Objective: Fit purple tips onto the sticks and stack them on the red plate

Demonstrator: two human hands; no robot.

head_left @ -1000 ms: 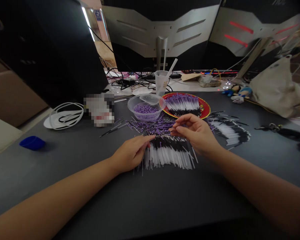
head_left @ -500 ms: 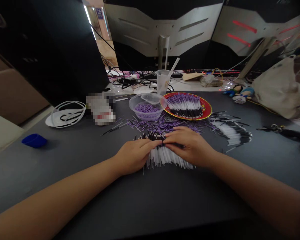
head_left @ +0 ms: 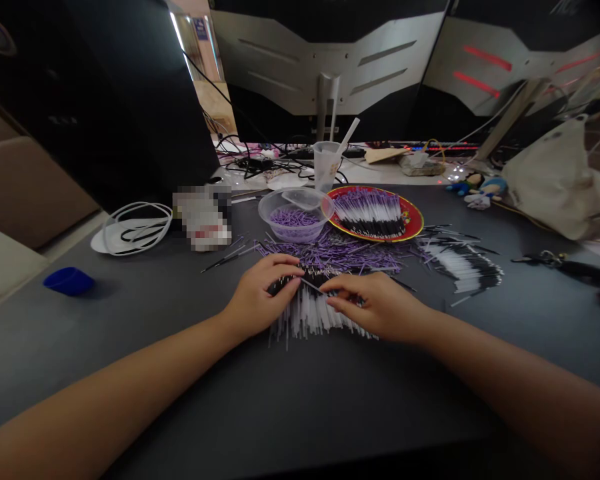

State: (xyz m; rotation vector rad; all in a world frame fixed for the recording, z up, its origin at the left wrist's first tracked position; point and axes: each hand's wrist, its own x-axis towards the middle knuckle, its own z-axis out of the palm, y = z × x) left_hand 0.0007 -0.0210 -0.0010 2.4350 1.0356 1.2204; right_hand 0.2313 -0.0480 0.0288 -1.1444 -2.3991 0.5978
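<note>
Two bare hands are at work on the dark grey table [head_left: 190, 393], right in front of the red plate [head_left: 409, 217]! The left hand [head_left: 257, 300] and right hand [head_left: 380, 308] sit side by side on a heap of black-and-white sticks [head_left: 310, 319], just nearer the person than that plate. The fingers [head_left: 280, 270] of each hand lie close together on the dark ends, though whether they pinch a single stick, I can't tell. Loose purple sticks [head_left: 330, 255] spill between the heap and the plate, while a neat bank of purple-tipped sticks [head_left: 367, 213] lies on the plate itself. Hard against its left rim sits a clear plastic bowl [head_left: 295, 233] of purple pieces. Off to the plate's right, a second bundle of black-and-white sticks [head_left: 463, 268] fans across the table. Farther right, there's a cloth bag [head_left: 555, 183]; far left, a blue cup [head_left: 68, 281]. Behind the plate rise the backs of two monitors [head_left: 330, 60], with cables [head_left: 250, 167] tangled below!
</note>
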